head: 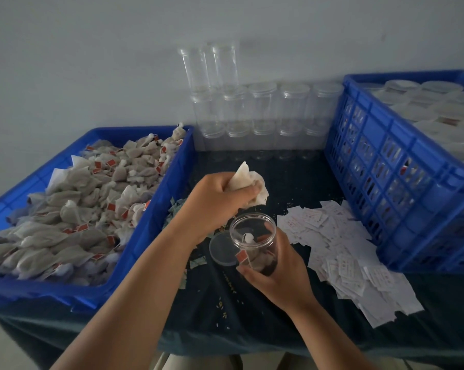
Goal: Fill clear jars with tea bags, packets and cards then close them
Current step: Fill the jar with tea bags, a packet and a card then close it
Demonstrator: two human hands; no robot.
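My right hand (pixel 277 265) grips an open clear jar (pixel 255 236) just above the dark table, tilted toward me. A tea bag with a red tag lies inside it. My left hand (pixel 220 196) holds a bunch of white tea bags (pixel 248 180) a little above and behind the jar's mouth. The jar's clear lid (pixel 220 249) lies flat on the table to the left of the jar. White cards (pixel 340 252) are spread in a loose pile to the right of the jar.
A blue crate (pixel 156 209) heaped with tea bags stands at the left. A blue latticed crate (pixel 386 166) with closed jars stands at the right. Stacked empty clear jars (pixel 263 110) line the back wall. Small greenish packets (pixel 176 206) lie beside the left crate.
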